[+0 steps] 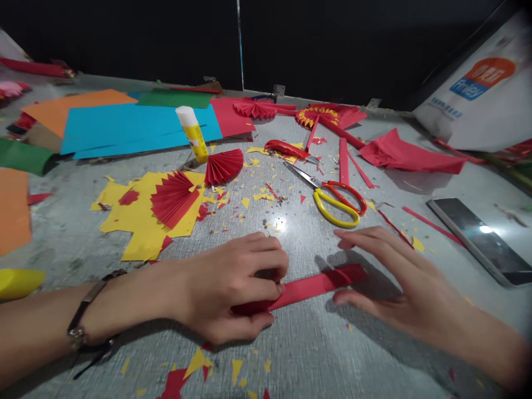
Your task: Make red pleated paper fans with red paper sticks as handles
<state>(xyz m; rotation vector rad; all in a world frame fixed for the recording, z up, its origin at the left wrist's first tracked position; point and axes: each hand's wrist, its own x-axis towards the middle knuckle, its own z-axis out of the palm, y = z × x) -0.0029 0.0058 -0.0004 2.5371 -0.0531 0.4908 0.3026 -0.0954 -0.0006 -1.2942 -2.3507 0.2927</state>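
A folded strip of red paper [313, 288] lies on the grey table in front of me. My left hand [236, 282] is closed over its left end, fingers curled and pressing it down. Near the strip's right end, my right hand [399, 277] hovers with thumb and fingers apart, holding nothing. Beyond the hands rest scissors [338, 202] with one red and one yellow handle. Two pleated red paper fans [172, 202] sit to the left, one on cut yellow paper [141, 244], the other beside an upright glue stick [192, 136].
Blue paper sheets [137, 130] lie back left. A red-handled cutter [286, 149], red strips [344, 163] and crumpled red paper [407, 155] lie farther back. A phone [482, 238] is at right, below a white bag [477, 116]. Paper scraps [236, 370] litter the table.
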